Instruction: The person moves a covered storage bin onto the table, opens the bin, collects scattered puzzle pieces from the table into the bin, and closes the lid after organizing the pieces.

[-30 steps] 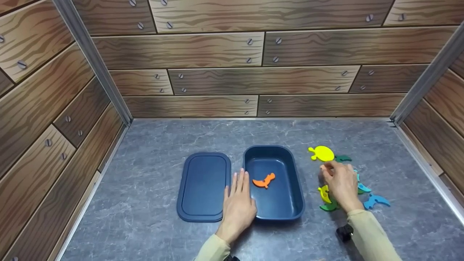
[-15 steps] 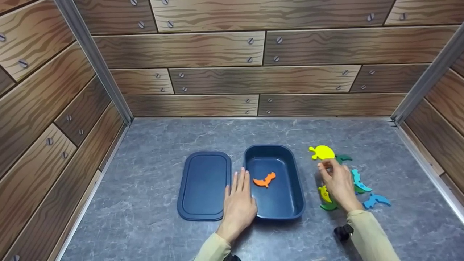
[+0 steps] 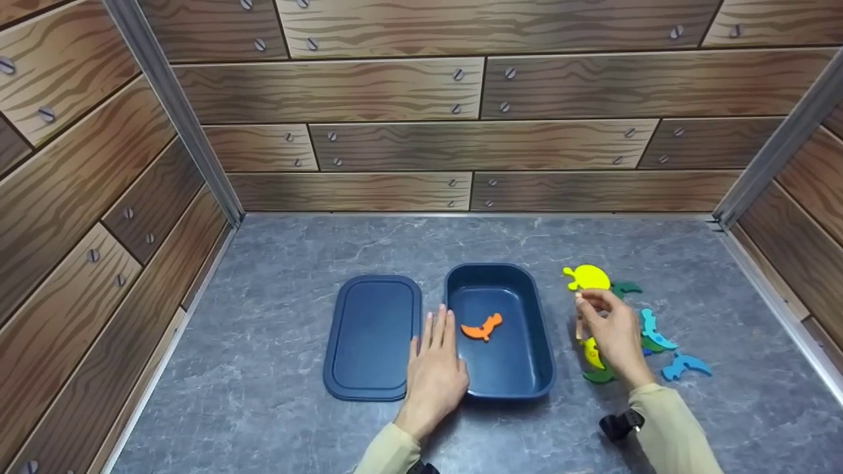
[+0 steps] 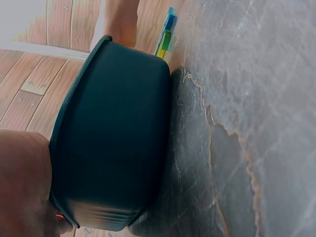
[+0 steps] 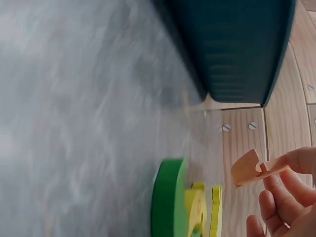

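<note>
- The left hand [image 3: 436, 375] lies with its grip flat, fingers straight and close together, at the left long side of a deep blue container [image 3: 512, 370], touching its rim.
- The right hand [image 3: 616, 332] pinches a pale orange piece [image 5: 245, 170] between thumb and finger, raised off the bench [image 3: 263, 329], to the right of the container.
- That piece is thin and smooth, with a curved, broad end and a small notch.
- The container is a smooth, plastic-looking rounded rectangle with a narrow rim and fine ribs low on its outer wall; it stands upright and uncovered.
- In it lies one orange piece [image 3: 482, 327], its crescent tail curving to a small head.
- A matching flat lid [image 3: 373, 337], rounded at the corners and edged with a raised border, lies left of the container.
- Around the right hand lie flat cut-out shapes with glossy faces: a yellow turtle-like piece [image 3: 591, 278], a dark green piece [image 3: 627, 288], a turquoise crescent [image 3: 656, 330], a blue piece [image 3: 686, 367], and a spotted yellow crescent [image 3: 593, 355] beside a green piece [image 3: 598, 376].
- The bench is grey with marble-like veining; the back wall [image 3: 395, 92] carries a wood-plank pattern dotted with slotted screw heads.
</note>
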Action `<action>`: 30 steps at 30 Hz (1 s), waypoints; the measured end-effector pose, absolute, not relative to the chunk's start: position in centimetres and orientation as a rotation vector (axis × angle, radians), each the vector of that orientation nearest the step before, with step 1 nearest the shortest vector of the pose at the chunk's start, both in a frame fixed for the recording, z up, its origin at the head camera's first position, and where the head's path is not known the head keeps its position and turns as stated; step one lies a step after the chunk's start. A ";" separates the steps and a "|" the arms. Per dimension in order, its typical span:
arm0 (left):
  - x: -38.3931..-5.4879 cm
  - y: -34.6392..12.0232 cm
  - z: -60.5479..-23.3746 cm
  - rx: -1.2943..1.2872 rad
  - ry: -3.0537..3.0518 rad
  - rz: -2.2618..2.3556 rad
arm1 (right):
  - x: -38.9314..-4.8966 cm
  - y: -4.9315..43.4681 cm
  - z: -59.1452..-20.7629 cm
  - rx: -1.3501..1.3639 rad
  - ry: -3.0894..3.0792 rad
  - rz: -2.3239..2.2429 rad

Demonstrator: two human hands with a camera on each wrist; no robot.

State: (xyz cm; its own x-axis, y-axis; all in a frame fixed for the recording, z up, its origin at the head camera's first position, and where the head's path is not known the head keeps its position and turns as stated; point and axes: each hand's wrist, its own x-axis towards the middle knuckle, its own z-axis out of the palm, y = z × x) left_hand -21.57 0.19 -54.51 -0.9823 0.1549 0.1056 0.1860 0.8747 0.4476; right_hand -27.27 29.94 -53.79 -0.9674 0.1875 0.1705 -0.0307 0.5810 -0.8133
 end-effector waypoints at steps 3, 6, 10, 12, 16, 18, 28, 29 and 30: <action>-21.6 0.2 -54.5 -0.266 -2.972 -0.703 | -27.3 29.7 -53.7 -0.158 -2.493 1.467; -21.5 0.2 -54.5 -0.267 -2.968 -0.694 | -27.2 29.5 -53.5 -0.163 -2.418 1.552; -21.4 0.2 -54.5 -0.267 -2.977 -0.702 | -27.0 29.3 -53.3 -0.143 -2.348 1.588; -21.4 0.2 -54.5 -0.264 -2.977 -0.708 | -26.9 29.2 -53.2 -0.129 -2.318 1.592; -21.4 0.2 -54.6 -0.260 -2.979 -0.701 | -26.8 28.8 -53.2 -0.139 -2.266 1.618; -21.4 0.2 -54.6 -0.260 -2.983 -0.700 | -26.8 28.5 -53.1 -0.152 -2.223 1.679; -21.5 0.2 -54.6 -0.267 -2.965 -0.709 | -27.2 27.4 -51.6 -0.210 -2.001 1.982; -21.5 0.2 -54.7 -0.265 -2.964 -0.709 | -27.2 27.2 -51.4 -0.206 -1.978 2.007; -21.5 0.2 -54.7 -0.264 -2.964 -0.709 | -27.2 27.0 -51.3 -0.202 -1.954 2.032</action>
